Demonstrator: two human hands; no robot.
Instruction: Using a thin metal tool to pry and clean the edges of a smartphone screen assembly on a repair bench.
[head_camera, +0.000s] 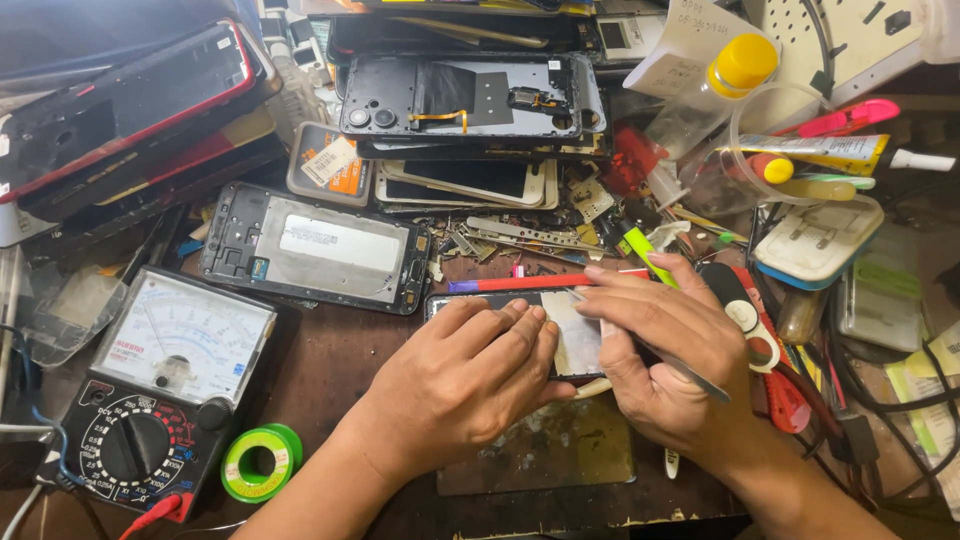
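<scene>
Though half-hidden by both hands, opened phone (575, 335) under left fingers (520, 335), right fingers (625, 300) clamped on tweezers (690, 372).

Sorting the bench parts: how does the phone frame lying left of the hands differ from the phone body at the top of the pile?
The phone frame lies flat on the table, alone; the phone body sits on a stack of other phones. The phone frame shows a pale metal plate across its middle; the phone body is dark inside with round camera holes and a yellowish flex strip. Both lie lengthwise, opened up, and untouched by either hand.
</scene>
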